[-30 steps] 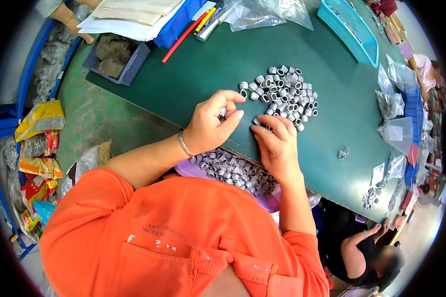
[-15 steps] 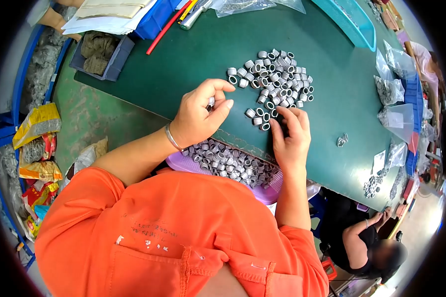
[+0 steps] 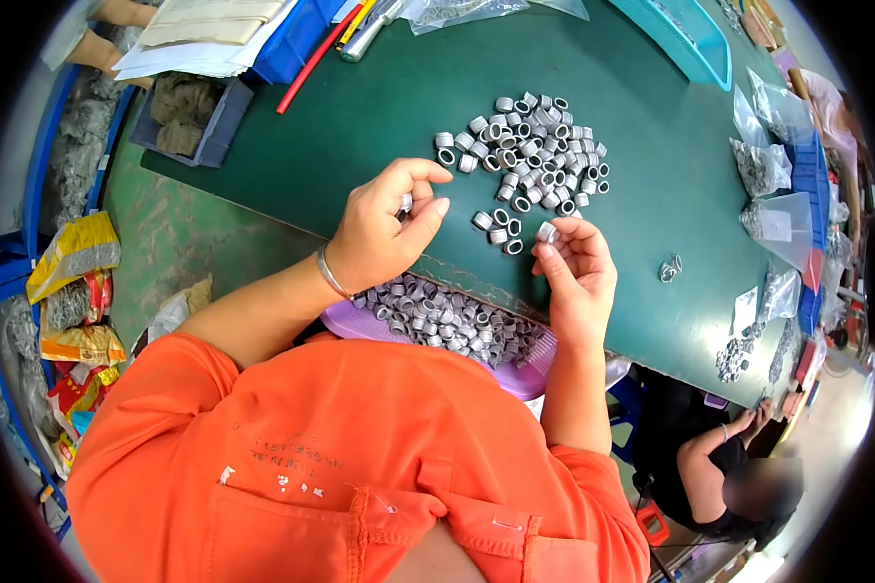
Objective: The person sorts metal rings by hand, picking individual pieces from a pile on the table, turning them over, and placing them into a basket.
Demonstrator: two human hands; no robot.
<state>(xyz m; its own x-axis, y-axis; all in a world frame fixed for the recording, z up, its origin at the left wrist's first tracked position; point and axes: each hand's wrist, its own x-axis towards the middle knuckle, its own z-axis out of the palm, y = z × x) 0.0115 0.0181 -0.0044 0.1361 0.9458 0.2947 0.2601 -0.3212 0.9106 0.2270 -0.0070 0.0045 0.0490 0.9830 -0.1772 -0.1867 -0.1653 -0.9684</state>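
The right hand (image 3: 583, 277) pinches a ring (image 3: 547, 232) between thumb and fingers. The left hand (image 3: 384, 219) cups a second ring (image 3: 405, 203) in curled fingers, thumb and forefinger apart. A small cluster (image 3: 499, 236) lies between them on the table (image 3: 671, 175), the pile (image 3: 540, 163) just beyond.

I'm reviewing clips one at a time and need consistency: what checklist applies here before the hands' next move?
1. Right hand has a metal ring in a pinch: ok.
2. Left hand securely holds the grey item in its curl: cannot tell, mostly hidden.
3. Main ring pile clear of the table's near edge: ok.
4. All table rings in one heap: not ok; several loose rings lie nearer the person.
5. Purple basket holds rings: ok.
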